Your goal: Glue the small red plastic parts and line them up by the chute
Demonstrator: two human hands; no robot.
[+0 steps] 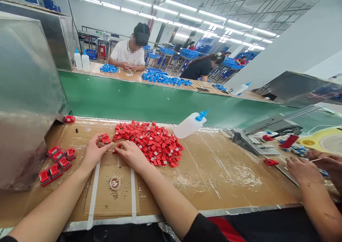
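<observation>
Between the thumb and fingers of my left hand (94,150) is a red plastic part (106,138) with a square recessed face. My right hand (130,154) is at the left edge of a large heap of small red plastic pieces (152,142). Its fingertips close on a small red piece (114,150), which they partly cover. Below both hands, a small round cup (115,183) sits on a cardboard sheet (123,203) held by white tape strips. Several red and dark grey assembled parts (58,156) lie to the left of my left forearm.
A white squeeze bottle (188,124) with a blue nozzle leans beyond the heap. A metal housing (29,99) stands at left. A green conveyor belt (128,96) crosses behind the bench. A co-worker's hands (304,169) work at right; people sit across near blue pieces (162,79).
</observation>
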